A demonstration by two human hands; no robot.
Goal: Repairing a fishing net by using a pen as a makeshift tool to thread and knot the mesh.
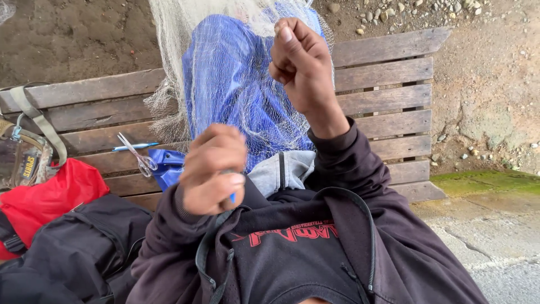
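Two hands up over the lap, one fishing net between them. Left hand (212, 169) low and near the chest, fingers curled shut around one small blue tool (231, 197), only its tip poking out below the fist. Right hand (301, 62) raised higher, thumb pressed against bent fingers in a tight pinch; whatever thread sits in that pinch too fine to make out. One pale mesh net (225, 67) draped over the knee and blue trousers (225, 84), hanging down from the top of the view and spilling onto the bench. One wooden slatted bench (388, 101) underneath, weathered grey-brown. On its slats, left of the knee: one pair of scissors (140, 157), one blue pen (135, 147) just behind them, one blue plastic piece (166, 166) touching the trouser leg. Further left, one red bag (48, 197), one black bag (79, 247) in front of it, one strapped brown bag (22, 157) at the edge. Dirt and scattered pebbles beyond the bench
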